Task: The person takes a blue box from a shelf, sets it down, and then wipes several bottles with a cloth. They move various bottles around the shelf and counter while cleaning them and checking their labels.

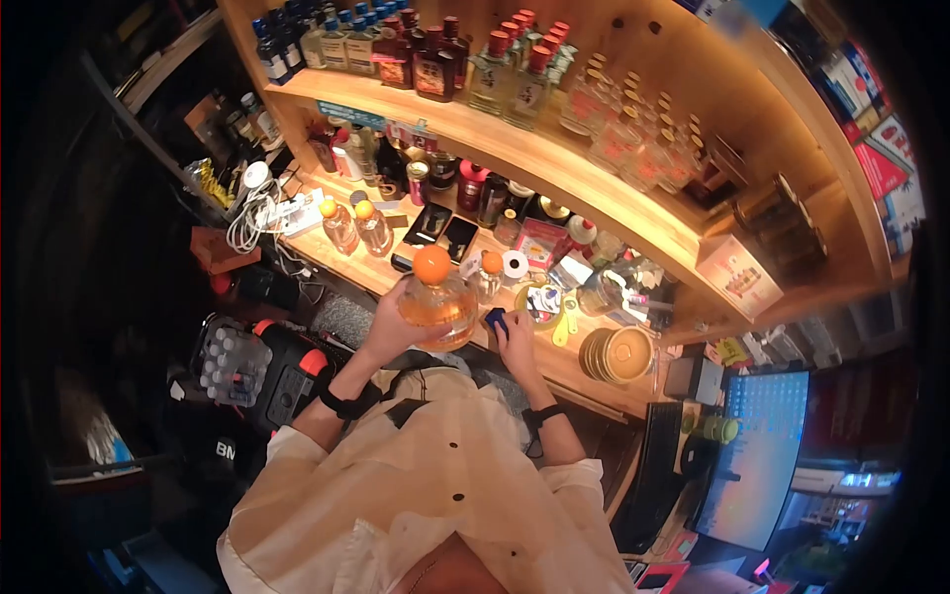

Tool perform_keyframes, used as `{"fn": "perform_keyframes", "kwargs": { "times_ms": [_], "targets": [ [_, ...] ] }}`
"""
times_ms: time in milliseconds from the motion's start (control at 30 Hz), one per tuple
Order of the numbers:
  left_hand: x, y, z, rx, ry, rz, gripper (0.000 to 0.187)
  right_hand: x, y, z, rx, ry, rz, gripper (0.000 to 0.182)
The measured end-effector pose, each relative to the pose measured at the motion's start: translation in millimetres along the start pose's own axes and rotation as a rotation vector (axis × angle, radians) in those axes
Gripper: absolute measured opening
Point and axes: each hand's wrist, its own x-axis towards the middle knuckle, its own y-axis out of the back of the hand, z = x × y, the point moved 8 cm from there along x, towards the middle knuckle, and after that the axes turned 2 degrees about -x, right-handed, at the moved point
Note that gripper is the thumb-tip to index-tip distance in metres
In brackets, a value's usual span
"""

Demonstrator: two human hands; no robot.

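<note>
A clear bottle of amber liquid with an orange cap (438, 309) is held up above the counter's front edge, with my left hand (393, 325) wrapped round its side. To the right of it my right hand (516, 343) is closed on a small dark blue object (496, 319); most of that object is covered by the fingers. Behind the held bottle stands a smaller bottle with an orange cap (489, 275). Two more orange-capped bottles (339, 229) stand upright on the left part of the wooden counter.
Dark phones (428, 226) and a white roll (515, 263) lie on the counter (361, 265). Stacked wooden bowls (618, 354) stand at the right, near a monitor (754, 450). A shelf (554, 156) with rows of bottles overhangs the counter's back. White cables (259, 220) are bunched at the left.
</note>
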Motion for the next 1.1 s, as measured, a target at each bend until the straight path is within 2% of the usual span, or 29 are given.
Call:
{"fn": "perform_keyframes", "kwargs": {
  "times_ms": [33, 67, 133, 200, 267, 333, 433, 467, 533, 600, 667, 700, 733, 800, 833, 867, 1000, 1033, 1100],
  "targets": [
    [-5, 6, -9, 0.072, 0.011, 0.016, 0.077, 8, -5, -6, -0.177, 0.033, -0.015, 0.028],
    [-10, 10, -11, 0.076, 0.013, 0.040, 0.077, 12, -10, -11, -0.164, 0.047, -0.030, 0.028],
    [-16, 16, -13, 0.292, 0.028, 0.097, 0.078, 22, -22, -17, -0.409, 0.064, -0.107, 0.034],
    [-22, 29, -30, 0.343, 0.085, 0.145, 0.079, 26, -21, -26, -0.403, 0.051, -0.155, 0.040],
    [-27, 44, -47, 0.291, 0.089, 0.210, 0.078, 25, -19, -14, -0.279, -0.152, -0.261, 0.042],
    [-32, 57, -47, 0.359, 0.079, 0.263, 0.079, 20, -18, -3, -0.282, -0.164, -0.325, 0.043],
    [-35, 73, -58, 0.416, 0.072, 0.286, 0.076, 23, 5, -23, -0.321, 0.057, -0.105, 0.033],
    [-36, 76, -61, 0.408, 0.070, 0.298, 0.075, 26, 12, -36, -0.316, 0.072, -0.111, 0.033],
    [-33, 86, -64, 0.406, 0.057, 0.325, 0.073, 30, 0, -40, 0.063, -0.278, -0.375, 0.029],
    [-30, 83, -65, 0.595, 0.031, 0.255, 0.069, 48, -3, -75, 0.188, -0.212, -0.332, 0.028],
    [-24, 81, -62, 0.568, 0.008, 0.228, 0.064, 75, -6, -131, 0.599, -0.407, -0.469, 0.029],
    [-22, 79, -62, 0.603, -0.041, 0.210, 0.062, 95, 0, -165, 0.483, -0.200, -0.426, 0.032],
    [-18, 77, -62, 0.637, -0.093, 0.191, 0.061, 106, -8, -175, 0.480, -0.197, -0.423, 0.032],
    [-13, 80, -66, 0.634, -0.137, 0.217, 0.058, 124, -22, -204, 0.007, 0.051, -0.429, 0.041],
    [-12, 86, -71, 0.599, -0.102, 0.242, 0.059, 131, -30, -209, -0.035, 0.030, -0.454, 0.048],
    [-8, 92, -72, 0.563, -0.068, 0.269, 0.059, 136, -39, -215, -0.046, 0.035, -0.453, 0.048],
    [-5, 120, -75, 0.578, -0.143, 0.376, 0.054, 154, -73, -228, -0.068, 0.004, -0.477, 0.040],
    [-9, 127, -75, 0.624, -0.213, 0.443, 0.057, 158, -84, -231, -0.003, 0.025, -0.468, 0.038],
    [-7, 144, -97, 0.630, -0.189, 0.487, 0.061, 166, -111, -239, 0.048, 0.126, -0.430, 0.035]
  ]
}}
